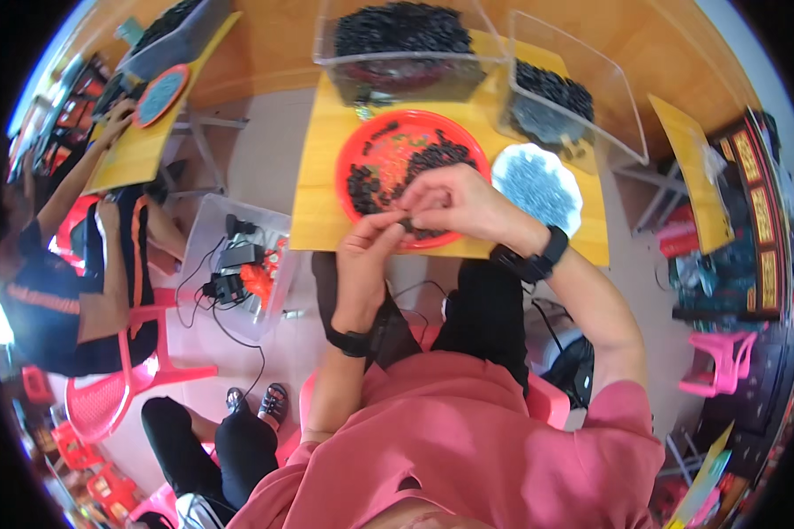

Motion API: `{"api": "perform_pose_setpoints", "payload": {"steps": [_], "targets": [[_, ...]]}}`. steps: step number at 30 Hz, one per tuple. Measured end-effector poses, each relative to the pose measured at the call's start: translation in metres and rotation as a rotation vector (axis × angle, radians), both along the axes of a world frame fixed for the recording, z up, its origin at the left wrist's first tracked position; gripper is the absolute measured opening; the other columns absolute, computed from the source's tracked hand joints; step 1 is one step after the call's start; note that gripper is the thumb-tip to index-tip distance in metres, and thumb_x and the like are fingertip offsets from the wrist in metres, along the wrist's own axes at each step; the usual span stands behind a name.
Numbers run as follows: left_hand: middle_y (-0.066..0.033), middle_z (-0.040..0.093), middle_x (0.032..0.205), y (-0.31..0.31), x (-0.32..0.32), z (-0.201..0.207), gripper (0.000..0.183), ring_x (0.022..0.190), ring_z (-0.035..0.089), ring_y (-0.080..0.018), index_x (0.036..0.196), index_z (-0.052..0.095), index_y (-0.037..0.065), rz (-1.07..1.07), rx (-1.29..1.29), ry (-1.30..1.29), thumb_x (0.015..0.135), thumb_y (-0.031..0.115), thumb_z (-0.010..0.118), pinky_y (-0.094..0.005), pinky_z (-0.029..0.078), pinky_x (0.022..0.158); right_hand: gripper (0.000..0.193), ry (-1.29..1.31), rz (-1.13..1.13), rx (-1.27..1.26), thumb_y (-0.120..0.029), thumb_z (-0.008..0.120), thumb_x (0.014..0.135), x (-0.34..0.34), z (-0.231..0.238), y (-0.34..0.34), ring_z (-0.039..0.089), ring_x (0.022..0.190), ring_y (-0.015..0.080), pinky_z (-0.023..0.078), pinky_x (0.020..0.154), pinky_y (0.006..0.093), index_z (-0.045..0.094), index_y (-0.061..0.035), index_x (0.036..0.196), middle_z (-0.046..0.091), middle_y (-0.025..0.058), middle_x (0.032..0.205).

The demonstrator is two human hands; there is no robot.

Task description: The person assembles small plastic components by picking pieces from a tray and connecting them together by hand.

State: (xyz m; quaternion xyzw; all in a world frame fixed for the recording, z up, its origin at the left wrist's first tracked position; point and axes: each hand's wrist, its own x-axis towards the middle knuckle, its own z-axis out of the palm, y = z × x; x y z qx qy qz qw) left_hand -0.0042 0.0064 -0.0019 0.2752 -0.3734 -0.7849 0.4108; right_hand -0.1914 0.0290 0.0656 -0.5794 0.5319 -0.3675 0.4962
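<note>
My left hand and my right hand meet over the near edge of a round red tray. Thumb and forefinger of each are pinched together at a small dark piece; its exact kind is too small to make out. Small black pieces lie in heaps around the tray, with a patch of red showing between them. Beside my right hand stands a white plate with many small grey-blue pieces on it.
Behind the tray, on the yellow table, stand a clear bin full of black pieces and a second clear bin. A plastic box with cables and black devices sits on the floor at left. Another person works at a table farther left.
</note>
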Motion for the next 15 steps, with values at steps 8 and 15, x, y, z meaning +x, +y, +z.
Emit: {"api": "perform_pose_setpoints", "payload": {"steps": [8,15], "targets": [[-0.0054,0.067,0.09,0.005,-0.005,-0.005,0.014,0.08,0.064,-0.0113,0.103,0.063,0.0,-0.05,-0.076,-0.006,0.089,0.002,0.06,-0.0235,0.051,0.074,0.021,-0.086,-0.072,0.129,0.006,0.066,0.079,0.001,0.003,0.013,0.064,0.079,0.007,0.051,0.073,0.0203,0.061,-0.0007,0.099,0.067,0.0034,0.085],[-0.005,0.064,0.093,0.0,-0.001,-0.003,0.014,0.082,0.063,-0.0122,0.105,0.059,0.002,-0.159,-0.075,-0.022,0.092,0.006,0.057,-0.0253,0.05,0.076,0.021,-0.139,-0.106,0.148,0.005,0.067,0.078,0.008,0.005,0.013,0.063,0.073,0.0054,0.049,0.071,0.0201,0.06,-0.001,0.097,0.067,0.0025,0.077]]}}
